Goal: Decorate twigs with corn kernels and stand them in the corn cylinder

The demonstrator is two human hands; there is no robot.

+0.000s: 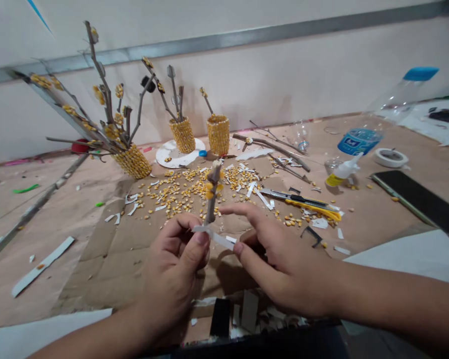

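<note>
My left hand [174, 264] grips a short grey twig [212, 192] held upright, with yellow corn kernels stuck partway up it. A thin white paper strip [219, 239] runs from the twig's base under my left thumb toward my right hand [280, 259]. My right thumb and forefinger pinch the strip's other end, the index finger stretched out above it. Both hands hover over brown cardboard [108, 259], just in front of a scatter of loose corn kernels [179, 192].
Three corn-covered pots with twig branches [132, 159] [182, 133] [218, 133] stand at the back. A yellow utility knife [307, 203], glue bottle [342, 172], plastic water bottle [381, 119], tape roll [391, 157] and dark phone [421, 199] lie right. Paper scraps [41, 267] litter the left.
</note>
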